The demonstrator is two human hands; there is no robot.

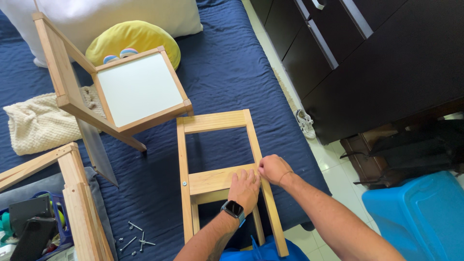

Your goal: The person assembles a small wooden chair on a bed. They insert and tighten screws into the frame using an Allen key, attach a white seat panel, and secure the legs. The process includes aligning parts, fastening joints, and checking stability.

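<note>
Seen from my head camera, I am bent over a bed covered in a dark blue sheet (pixel 227 72), furniture parts spread across it. To the left stands a part-built wooden chair (pixel 113 94) with a white seat panel, tipped at an angle, its legs running toward a cream knitted blanket (pixel 36 123); behind it sit a round yellow cushion (pixel 133 38) and a white pillow (pixel 116 14). More pale wooden rails (pixel 72 193) cross the lower left corner above a box of odds and ends (pixel 34 229), and a scatter of loose screws (pixel 135 238) lies on the sheet just left of my work. Beyond the right edge of the bed are a dark brown dresser (pixel 377 58), a white sneaker (pixel 305 123) on the tiled floor and a bright blue plastic bin (pixel 420 217). Nothing blocks the piece I am handling except my own hands. That piece, a ladder-shaped wooden frame (pixel 220 121) of light pine with two long uprights and cross rails, lies flat on the sheet near the bed's right edge, a small metal fastener showing at its left joint. My left hand (pixel 244 188), smartwatch on the wrist, lies palm down on the middle rail, fingers together and flat. My right hand (pixel 273 169) is at the right upright where the rail meets it, fingers curled and pinched together against the joint; whether they hold anything small I cannot tell.
</note>
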